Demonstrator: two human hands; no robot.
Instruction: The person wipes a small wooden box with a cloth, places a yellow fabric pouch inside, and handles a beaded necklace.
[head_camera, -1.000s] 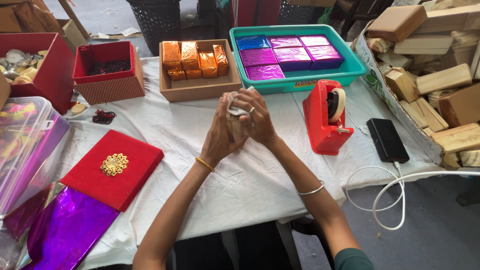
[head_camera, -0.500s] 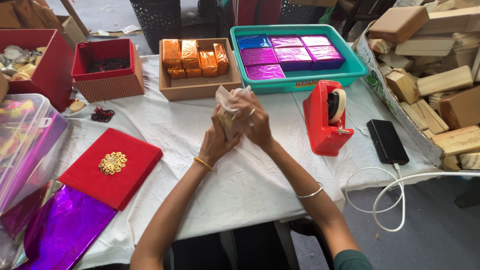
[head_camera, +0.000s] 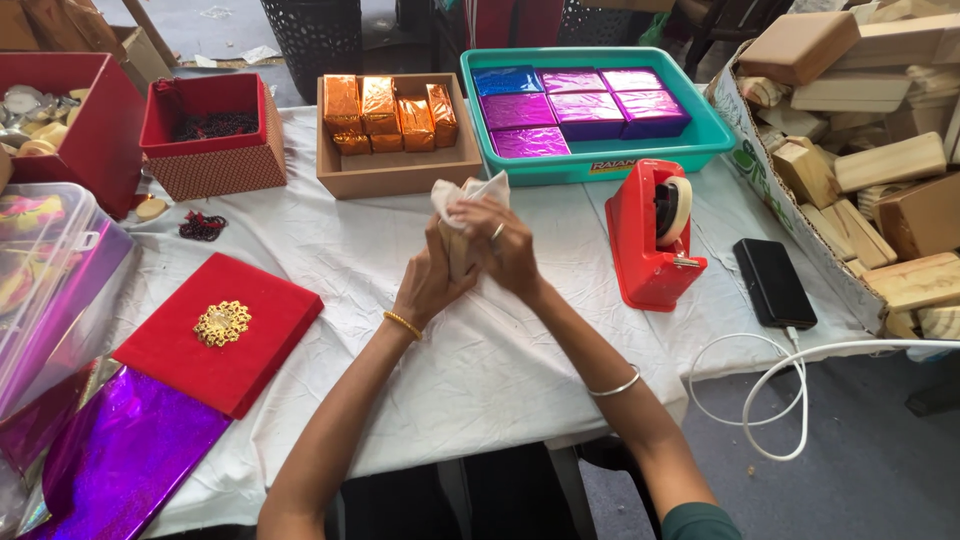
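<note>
Both hands up over the white cloth (head_camera: 480, 350) now, working a small block wrapped in pale paper (head_camera: 468, 200). Left hand (head_camera: 432, 285) is cupping it from below, fingers closed round the lower part; right hand (head_camera: 505, 250) is clamping the top, thumb and fingers pinching the paper. Vs a sec ago the loose paper is poking out more at the top, flaring up in a white tuft, and the hands are sitting a bit higher and nearer the tan tray (head_camera: 400, 170) — so looks like the wrap is being gathered at the end, not yet folded flat. Block is held in the air between both palms, just in front of the tan tray with orange foil blocks (head_camera: 388, 112). Teal tray (head_camera: 600, 160) w/ purple and blue foil blocks behind, red tape dispenser (head_camera: 652, 240) just to the right, untouched. Red lid w/ gold ornament (head_camera: 222, 330) and purple foil sheet (head_camera: 120, 460) lying at left.
</note>
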